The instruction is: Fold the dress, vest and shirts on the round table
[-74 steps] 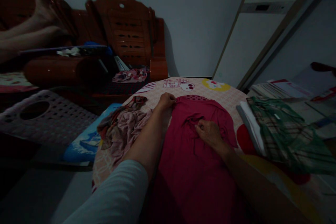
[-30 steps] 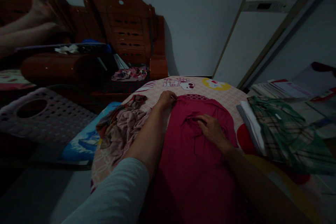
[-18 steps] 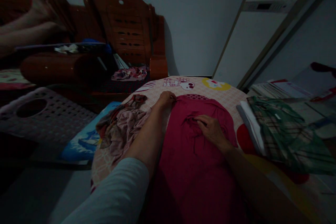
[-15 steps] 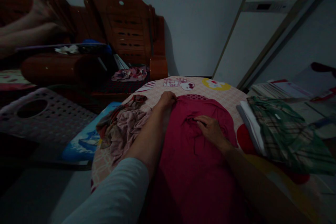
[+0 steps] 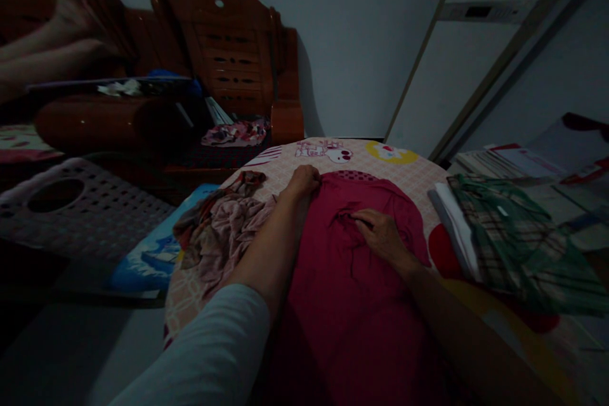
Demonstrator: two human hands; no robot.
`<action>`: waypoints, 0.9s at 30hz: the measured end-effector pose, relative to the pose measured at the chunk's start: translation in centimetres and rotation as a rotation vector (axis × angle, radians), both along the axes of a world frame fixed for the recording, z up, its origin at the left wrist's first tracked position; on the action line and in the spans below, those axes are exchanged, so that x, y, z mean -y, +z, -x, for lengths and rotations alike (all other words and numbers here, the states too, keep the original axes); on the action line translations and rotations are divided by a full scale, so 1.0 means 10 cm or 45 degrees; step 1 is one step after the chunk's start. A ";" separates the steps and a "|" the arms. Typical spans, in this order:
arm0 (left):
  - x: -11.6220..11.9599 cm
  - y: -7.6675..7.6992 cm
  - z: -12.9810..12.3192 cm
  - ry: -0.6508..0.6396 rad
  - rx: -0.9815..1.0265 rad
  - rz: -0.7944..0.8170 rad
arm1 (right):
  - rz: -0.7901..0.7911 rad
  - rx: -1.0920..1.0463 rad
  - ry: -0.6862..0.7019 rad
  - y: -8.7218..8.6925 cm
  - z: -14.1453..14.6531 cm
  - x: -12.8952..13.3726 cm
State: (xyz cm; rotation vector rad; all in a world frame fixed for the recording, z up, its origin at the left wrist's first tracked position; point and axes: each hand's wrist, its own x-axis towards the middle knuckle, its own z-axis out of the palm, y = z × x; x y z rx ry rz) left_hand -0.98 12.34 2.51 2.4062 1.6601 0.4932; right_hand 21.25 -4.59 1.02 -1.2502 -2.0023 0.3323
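Observation:
A deep pink garment (image 5: 342, 304) lies spread over the padded, patterned surface (image 5: 280, 168) in front of me, its far end reaching a dotted edge. My left hand (image 5: 304, 181) is closed on the garment's far left corner. With thumb and fingers pinched together, my right hand (image 5: 380, 231) grips the cloth near the middle of the upper part, where it bunches into folds around the fingertips. To the left of my left forearm rests a crumpled heap of brownish-pink cloth (image 5: 228, 222).
Folded clothes, a green plaid shirt (image 5: 518, 235) on top, lie at the right beside papers (image 5: 490, 165). At the left are a pale woven plastic basket (image 5: 109, 203) and a blue printed item (image 5: 152, 254). A wooden bench (image 5: 228, 57) and another person's bare leg (image 5: 52, 54) are behind.
Almost nothing differs. Both my hands keep their hold on the pink garment in the same places, and the view has shifted only very slightly.

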 end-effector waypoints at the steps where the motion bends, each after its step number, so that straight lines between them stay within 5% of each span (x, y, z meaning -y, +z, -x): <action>1: 0.00 0.00 -0.01 0.014 -0.005 -0.006 | 0.002 0.002 0.002 0.00 0.00 0.00; 27: 0.03 -0.04 -0.09 0.040 -0.064 -0.038 | -0.021 0.035 0.002 -0.06 -0.01 -0.01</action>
